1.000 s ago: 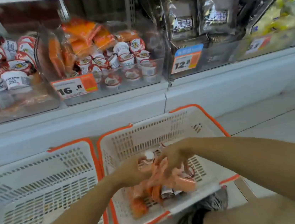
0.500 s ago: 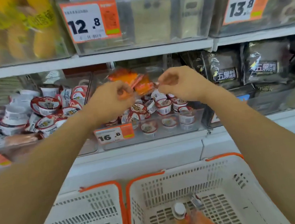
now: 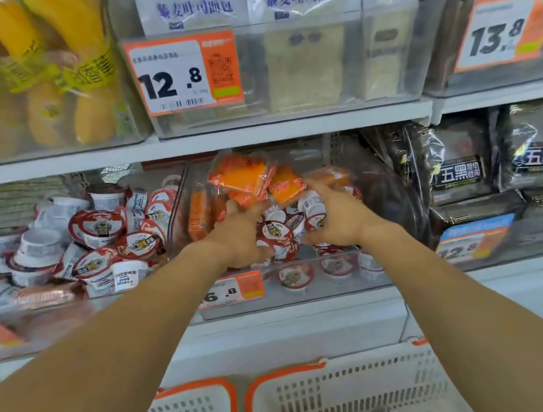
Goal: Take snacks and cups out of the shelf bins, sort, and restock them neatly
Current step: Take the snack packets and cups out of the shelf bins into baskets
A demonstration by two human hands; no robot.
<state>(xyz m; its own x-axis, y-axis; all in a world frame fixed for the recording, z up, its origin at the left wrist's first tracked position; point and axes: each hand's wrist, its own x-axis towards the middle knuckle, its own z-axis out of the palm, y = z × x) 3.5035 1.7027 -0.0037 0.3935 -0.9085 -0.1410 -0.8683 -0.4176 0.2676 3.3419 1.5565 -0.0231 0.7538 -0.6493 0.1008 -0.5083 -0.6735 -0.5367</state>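
Both hands are up in the clear plastic shelf bin [image 3: 308, 295]. The left hand [image 3: 238, 240] reaches, fingers out, just under the orange plastic-wrapped snack packets [image 3: 243, 178], touching the lowest one. The right hand [image 3: 336, 218] is spread loose over the red-and-white lidded cups [image 3: 278, 230], fingertips touching another orange packet [image 3: 328, 175] lying flat, long side left-right. Neither hand is gripping anything.

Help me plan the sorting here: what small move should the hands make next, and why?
Probably close both hands on the orange snack packs and lift them out: the left hand and right hand reach into the middle bin, where those packs lie mixed atop the red-lidded cups.
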